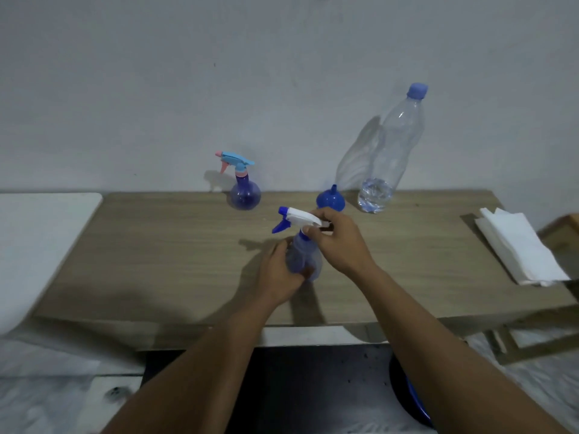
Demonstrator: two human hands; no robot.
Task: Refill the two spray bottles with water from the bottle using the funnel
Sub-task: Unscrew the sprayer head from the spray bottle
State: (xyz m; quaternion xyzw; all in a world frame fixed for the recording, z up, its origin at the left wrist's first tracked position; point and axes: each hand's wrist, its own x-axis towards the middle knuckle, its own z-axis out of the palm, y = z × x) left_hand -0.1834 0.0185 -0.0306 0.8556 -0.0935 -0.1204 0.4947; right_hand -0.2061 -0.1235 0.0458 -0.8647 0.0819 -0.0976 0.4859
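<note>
Mid-desk (pixel 156 245), left grip (pixel 277 272) wraps the body of the blue spray bottle (pixel 306 255) w/ right grip (pixel 340 242) pinching its white trigger head (pixel 300 217), blue funnel (pixel 330 199) just behind, then round spray bottle (pixel 245 195) & capped water bottle (pixel 390 158) by the wall, napkins (pixel 520 245) far right.

**A:** What do the hands hold?

**B:** The left hand (pixel 277 270) grips the translucent blue plastic spray bottle (pixel 305 261) mid-way across the wooden table (pixel 156 261). The right hand (pixel 336 242) pinches its white-and-blue trigger head (pixel 297 216).

**A:** And the back edge?

**B:** A round purple spray bottle (pixel 245 195), a blue plastic funnel (pixel 329 198) with its spout up, and a capped clear plastic water bottle (pixel 391 151). Folded white paper towels (pixel 520 249) lie at the right edge.
</note>
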